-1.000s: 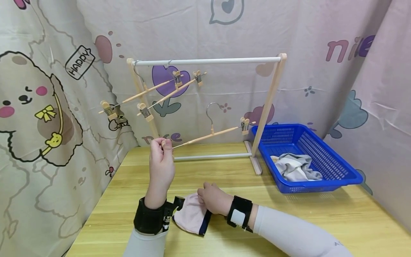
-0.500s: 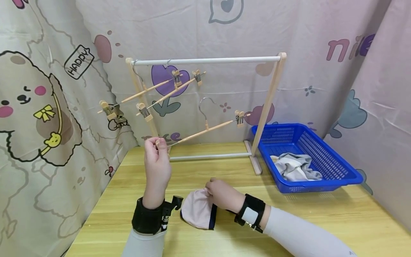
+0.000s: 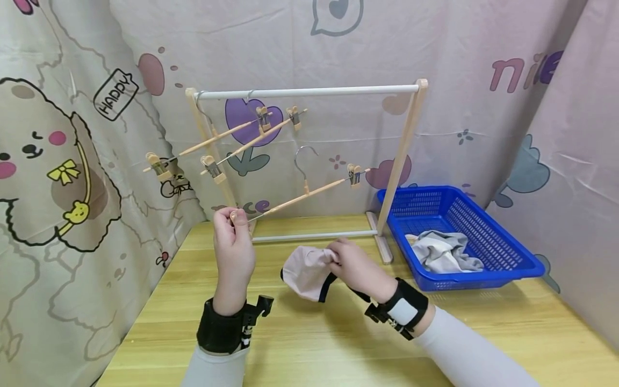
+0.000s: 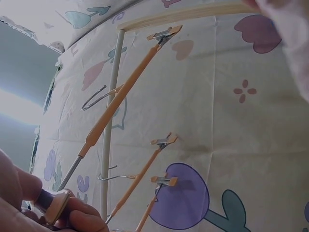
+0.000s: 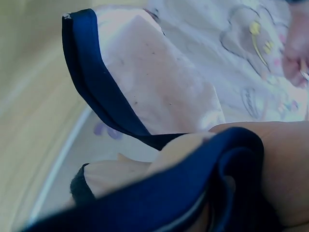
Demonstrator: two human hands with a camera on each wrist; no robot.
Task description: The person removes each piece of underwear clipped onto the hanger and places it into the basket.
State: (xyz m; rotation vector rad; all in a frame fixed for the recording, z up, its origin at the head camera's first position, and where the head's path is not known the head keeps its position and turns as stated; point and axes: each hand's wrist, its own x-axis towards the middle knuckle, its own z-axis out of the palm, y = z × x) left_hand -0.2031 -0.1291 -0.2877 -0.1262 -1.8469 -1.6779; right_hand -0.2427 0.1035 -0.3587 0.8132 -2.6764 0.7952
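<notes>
My left hand (image 3: 234,255) grips the near end of a wooden clip hanger (image 3: 311,195), its thumb and fingers around the clip there. The hanger slants up to the right below the rack bar, its metal hook upward and its far clip (image 3: 354,175) in sight. In the left wrist view, the held clip (image 4: 59,205) is partly covered by my fingers. My right hand (image 3: 360,269) pinches a small pale pink garment (image 3: 306,273) with navy trim, raised over the table. The right wrist view shows its navy edging (image 5: 108,92) close up; its exact kind cannot be told.
Two similar clip hangers (image 3: 220,138) hang at the left of the rack's white bar (image 3: 309,92). A blue basket (image 3: 519,263) at the right holds crumpled grey and white cloth (image 3: 447,251). The rack stands on a wooden table (image 3: 174,322) before printed curtains.
My right hand has lifted the pink garment off the table and carried it forward and right. My left hand has shifted slightly left with the hanger, whose far end has risen.
</notes>
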